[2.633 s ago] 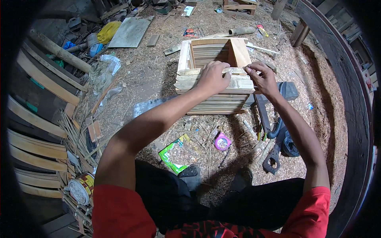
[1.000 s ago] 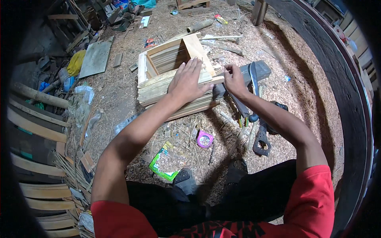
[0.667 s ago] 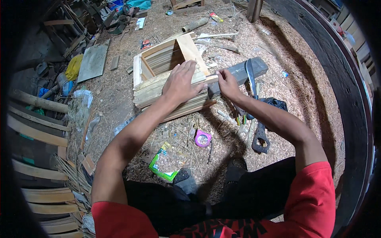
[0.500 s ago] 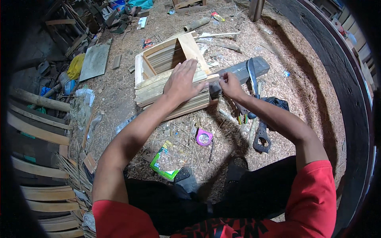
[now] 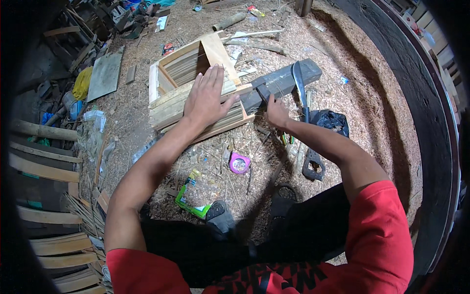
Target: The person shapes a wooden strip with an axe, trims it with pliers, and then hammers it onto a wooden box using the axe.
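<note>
A wooden crate-like frame with slatted sides (image 5: 161, 113) lies on the ground in front of me. My left hand (image 5: 205, 95) rests flat on its upper slats, fingers stretched out and the thumb apart. Just right of the frame's corner, my right hand (image 5: 277, 112) is closed around a tool with a dark block-shaped head (image 5: 263, 92); its handle is hidden by the hand. The head is beside the end of a light wood strip (image 5: 243, 89). Beneath and behind it lies a thick grey timber beam (image 5: 289, 81), with a curved-blade machete (image 5: 299, 88) leaning across it.
Nearer me lie a pink tape measure (image 5: 239, 162), a green-edged plastic packet (image 5: 193, 201), a handsaw with a dark handle (image 5: 313, 165) and a black plastic bag (image 5: 330, 121). Wood shavings cover the ground. Curved wooden slats (image 5: 49, 215) line the left; a dark beam (image 5: 391, 54) curves along the right.
The view has shifted, so the scene sits further left and higher. My right hand has drawn back slightly from the frame's corner, with the dark tool head now showing more. My left hand stays on the slats.
</note>
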`<act>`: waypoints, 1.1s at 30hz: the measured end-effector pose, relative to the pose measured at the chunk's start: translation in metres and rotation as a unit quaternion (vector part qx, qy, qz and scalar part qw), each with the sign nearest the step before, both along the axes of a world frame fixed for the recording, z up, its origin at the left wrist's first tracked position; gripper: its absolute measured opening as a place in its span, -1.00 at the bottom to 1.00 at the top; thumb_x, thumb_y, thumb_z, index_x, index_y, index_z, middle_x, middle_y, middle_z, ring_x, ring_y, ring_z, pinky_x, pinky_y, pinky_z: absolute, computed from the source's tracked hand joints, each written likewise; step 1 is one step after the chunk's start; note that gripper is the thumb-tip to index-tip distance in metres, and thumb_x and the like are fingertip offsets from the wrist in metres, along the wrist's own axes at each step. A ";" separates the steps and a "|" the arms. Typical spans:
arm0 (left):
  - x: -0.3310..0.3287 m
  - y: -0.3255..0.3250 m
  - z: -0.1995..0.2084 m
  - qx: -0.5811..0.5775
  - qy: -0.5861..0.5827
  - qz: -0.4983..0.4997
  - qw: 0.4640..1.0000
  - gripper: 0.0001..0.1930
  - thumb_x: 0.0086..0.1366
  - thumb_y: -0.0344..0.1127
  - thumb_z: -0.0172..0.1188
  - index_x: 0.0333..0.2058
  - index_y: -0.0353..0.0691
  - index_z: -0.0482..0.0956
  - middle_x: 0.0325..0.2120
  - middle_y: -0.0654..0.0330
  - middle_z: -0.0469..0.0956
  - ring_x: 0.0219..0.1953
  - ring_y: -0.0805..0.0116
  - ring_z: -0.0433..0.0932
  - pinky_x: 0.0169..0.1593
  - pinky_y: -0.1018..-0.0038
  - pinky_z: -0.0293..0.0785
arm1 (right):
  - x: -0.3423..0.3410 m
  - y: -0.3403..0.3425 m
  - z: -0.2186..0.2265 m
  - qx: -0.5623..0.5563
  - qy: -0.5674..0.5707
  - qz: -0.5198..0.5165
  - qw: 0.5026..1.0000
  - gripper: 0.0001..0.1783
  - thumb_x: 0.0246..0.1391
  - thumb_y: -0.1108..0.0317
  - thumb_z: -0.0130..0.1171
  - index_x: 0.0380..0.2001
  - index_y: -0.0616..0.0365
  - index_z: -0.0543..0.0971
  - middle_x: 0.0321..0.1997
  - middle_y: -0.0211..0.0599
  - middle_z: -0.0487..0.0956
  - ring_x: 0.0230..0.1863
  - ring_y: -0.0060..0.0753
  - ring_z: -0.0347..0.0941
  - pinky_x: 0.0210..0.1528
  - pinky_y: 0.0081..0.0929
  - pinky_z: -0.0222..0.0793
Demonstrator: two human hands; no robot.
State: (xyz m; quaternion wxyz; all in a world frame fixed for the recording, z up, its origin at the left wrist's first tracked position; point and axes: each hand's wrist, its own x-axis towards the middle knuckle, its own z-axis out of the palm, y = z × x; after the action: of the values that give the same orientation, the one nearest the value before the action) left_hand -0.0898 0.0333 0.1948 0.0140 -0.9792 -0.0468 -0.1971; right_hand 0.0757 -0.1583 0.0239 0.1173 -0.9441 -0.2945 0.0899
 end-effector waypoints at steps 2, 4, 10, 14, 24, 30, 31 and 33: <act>0.002 -0.001 -0.001 0.002 0.005 0.001 1.000 -0.14 0.33 0.18 0.05 0.28 -0.52 0.15 0.30 -0.24 0.20 0.38 -0.05 0.16 0.42 0.11 0.06 | 0.009 0.005 -0.006 -0.027 -0.017 -0.024 0.999 -0.25 0.08 0.30 0.20 0.29 0.16 0.15 0.10 0.12 0.40 0.16 0.20 0.41 0.06 0.10 0.43; 0.000 0.002 -0.001 0.003 0.005 0.006 1.000 -0.14 0.34 0.19 0.04 0.29 -0.51 0.14 0.30 -0.24 0.20 0.38 -0.04 0.16 0.42 0.11 0.05 | 0.015 0.012 -0.004 -0.015 0.004 -0.024 1.000 -0.25 0.05 0.32 0.20 0.25 0.33 0.15 0.08 0.19 0.40 0.05 0.23 0.48 0.01 0.04 0.48; -0.010 0.004 -0.005 0.000 0.004 0.016 1.000 -0.14 0.32 0.17 0.07 0.30 -0.49 0.14 0.30 -0.24 0.20 0.39 -0.03 0.15 0.42 0.10 0.05 | 0.038 0.016 0.044 0.037 0.071 0.093 0.992 -0.45 -0.06 0.20 0.23 -0.13 0.52 0.54 -0.16 0.33 0.60 -0.07 0.23 0.58 -0.04 -0.08 0.53; 0.005 -0.007 -0.005 -0.030 -0.004 -0.002 1.000 -0.14 0.30 0.12 0.11 0.31 -0.49 0.11 0.31 -0.24 0.19 0.39 -0.03 0.14 0.42 0.10 0.05 | 0.099 -0.001 0.066 0.169 0.218 -0.104 0.956 -0.42 0.03 0.01 0.20 -0.21 0.44 0.58 -0.25 0.04 0.66 -0.25 -0.09 0.63 -0.19 -0.25 0.56; -0.007 -0.004 0.002 0.011 0.067 0.049 0.997 0.00 0.18 0.18 0.26 0.34 -0.45 0.05 0.36 -0.18 0.10 0.42 -0.04 0.05 0.44 0.05 -0.02 | -0.020 0.006 0.265 0.262 0.224 0.124 0.930 -0.53 0.34 0.03 0.07 0.02 0.24 0.41 -0.37 -0.35 0.54 -0.49 -0.58 0.46 -0.48 -0.50 0.43; -0.006 0.000 0.002 0.017 0.061 0.035 0.997 -0.06 0.16 0.07 0.30 0.29 -0.49 0.11 0.32 -0.19 0.16 0.41 -0.02 0.11 0.42 0.07 0.04 | -0.038 0.009 0.283 0.233 0.092 0.212 0.945 -0.65 0.30 0.21 0.09 -0.10 0.33 0.44 -0.50 -0.07 0.55 -0.52 -0.19 0.56 -0.42 -0.21 0.45; -0.006 0.001 0.003 0.023 0.058 0.033 0.998 -0.09 0.16 0.06 0.30 0.27 -0.50 0.14 0.32 -0.20 0.17 0.40 -0.02 0.12 0.42 0.08 0.04 | -0.040 0.009 0.283 0.231 0.090 0.213 0.945 -0.65 0.30 0.21 0.09 -0.10 0.33 0.44 -0.50 -0.07 0.55 -0.52 -0.19 0.56 -0.42 -0.21 0.45; -0.006 0.002 0.002 0.028 0.054 0.032 0.998 -0.11 0.16 0.04 0.30 0.26 -0.50 0.16 0.31 -0.21 0.18 0.40 -0.02 0.13 0.42 0.09 0.04 | -0.046 0.008 0.282 0.188 0.022 0.263 0.946 -0.60 0.32 0.16 0.09 0.02 0.27 0.41 -0.37 -0.13 0.57 -0.50 -0.32 0.52 -0.37 -0.27 0.41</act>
State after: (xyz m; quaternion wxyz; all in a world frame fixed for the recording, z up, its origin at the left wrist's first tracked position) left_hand -0.0959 0.0351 0.1972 0.0498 -0.9856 -0.0715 -0.1449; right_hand 0.0299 -0.1506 0.3058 0.2715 -0.7917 -0.5412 0.0814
